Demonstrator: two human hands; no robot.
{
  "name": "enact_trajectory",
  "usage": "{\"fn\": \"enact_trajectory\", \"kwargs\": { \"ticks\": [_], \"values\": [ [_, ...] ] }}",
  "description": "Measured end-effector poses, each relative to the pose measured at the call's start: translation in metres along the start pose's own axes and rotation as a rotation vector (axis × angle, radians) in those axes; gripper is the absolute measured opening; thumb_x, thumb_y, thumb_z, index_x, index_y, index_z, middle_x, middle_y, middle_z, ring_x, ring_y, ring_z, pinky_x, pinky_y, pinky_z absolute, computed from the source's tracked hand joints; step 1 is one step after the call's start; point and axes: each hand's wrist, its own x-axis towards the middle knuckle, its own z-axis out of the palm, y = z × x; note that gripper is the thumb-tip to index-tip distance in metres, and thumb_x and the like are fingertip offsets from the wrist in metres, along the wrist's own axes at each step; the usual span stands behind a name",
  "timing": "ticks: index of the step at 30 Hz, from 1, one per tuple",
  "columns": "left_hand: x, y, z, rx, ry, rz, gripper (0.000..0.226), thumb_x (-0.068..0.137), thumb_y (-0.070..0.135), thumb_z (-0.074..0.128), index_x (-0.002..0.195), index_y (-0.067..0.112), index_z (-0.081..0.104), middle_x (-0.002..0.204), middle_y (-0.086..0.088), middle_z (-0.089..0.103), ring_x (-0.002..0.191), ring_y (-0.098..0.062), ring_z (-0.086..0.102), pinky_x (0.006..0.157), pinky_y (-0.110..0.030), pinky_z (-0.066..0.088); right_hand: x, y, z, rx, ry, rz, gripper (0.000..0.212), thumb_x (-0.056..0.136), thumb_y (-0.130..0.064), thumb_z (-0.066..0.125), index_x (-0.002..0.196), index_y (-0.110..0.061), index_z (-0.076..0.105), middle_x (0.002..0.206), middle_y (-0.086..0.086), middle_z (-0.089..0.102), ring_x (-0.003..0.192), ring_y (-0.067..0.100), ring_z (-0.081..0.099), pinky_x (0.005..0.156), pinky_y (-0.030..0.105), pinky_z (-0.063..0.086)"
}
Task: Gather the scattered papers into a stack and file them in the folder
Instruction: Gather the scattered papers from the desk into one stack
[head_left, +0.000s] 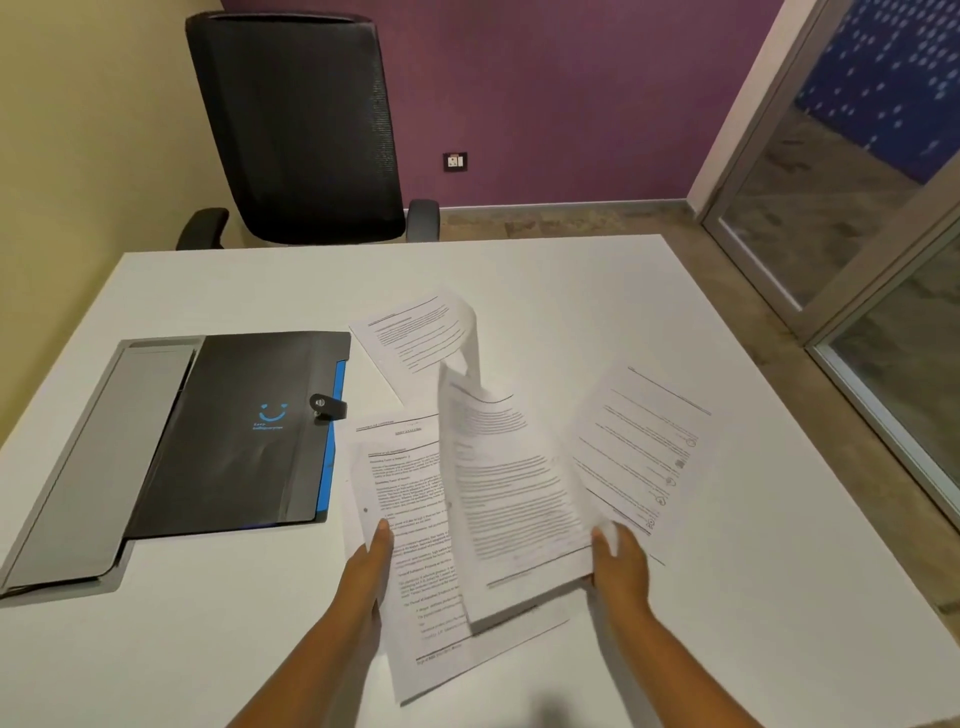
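On the white table (597, 291) right of the closed folder (234, 436), right hand (621, 564) pinches a lifted sheet (506, 499), left hand (371, 558) lies flat and open on the lower papers (415, 545); best lay it square on top, edges aligned.

I see a white table (597, 291) filling the lower view. Beyond its far edge, a black mesh-backed office chair (296, 130) with armrests. Left wall cream (88, 130), back wall purple (545, 93) with a small socket plate (455, 161). Floor brownish stone (566, 218). At right, a metal-framed glass partition (852, 208); the blue dotted patch behind it is possibly frosting. Light even, soft.
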Motion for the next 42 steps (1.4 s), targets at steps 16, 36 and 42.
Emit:
{"fn": "enact_trajectory", "kwargs": {
  "ticks": [16, 36, 42],
  "values": [
    [0.003, -0.004, 0.014, -0.105, -0.039, 0.050, 0.039, 0.088, 0.017, 0.059, 0.126, 0.011, 0.051, 0.109, -0.018, 0.065, 0.098, -0.035, 0.061, 0.079, -0.044, 0.054, -0.011, 0.013, -0.001, -0.213, -0.295, -0.181, 0.011, 0.086, -0.020, 0.067, 0.092, -0.022, 0.058, 0.086, -0.007, 0.065, 0.079, 0.011, 0.061, 0.057, 0.009, 0.047],
    [-0.034, 0.106, 0.037, 0.293, -0.190, 0.531, 0.028, 0.086, 0.024, 0.058, 0.114, 0.028, 0.055, 0.115, 0.001, 0.063, 0.105, -0.018, 0.059, 0.093, -0.037, 0.047, 0.017, -0.105, -0.021, 0.178, -0.489, -0.327, 0.035, 0.081, -0.001, 0.068, 0.101, -0.029, 0.063, 0.100, -0.009, 0.071, 0.094, 0.008, 0.068, 0.082, 0.024, 0.054],
    [-0.025, 0.087, 0.046, 0.316, -0.132, 0.520, 0.027, 0.087, 0.015, 0.060, 0.109, 0.028, 0.056, 0.097, 0.017, 0.062, 0.089, 0.001, 0.060, 0.073, -0.012, 0.047, 0.016, -0.084, -0.009, 0.104, -0.396, -0.243, 0.030, 0.078, -0.010, 0.073, 0.098, -0.027, 0.058, 0.102, -0.002, 0.067, 0.097, 0.018, 0.063, 0.081, 0.027, 0.052]
  ]
}}
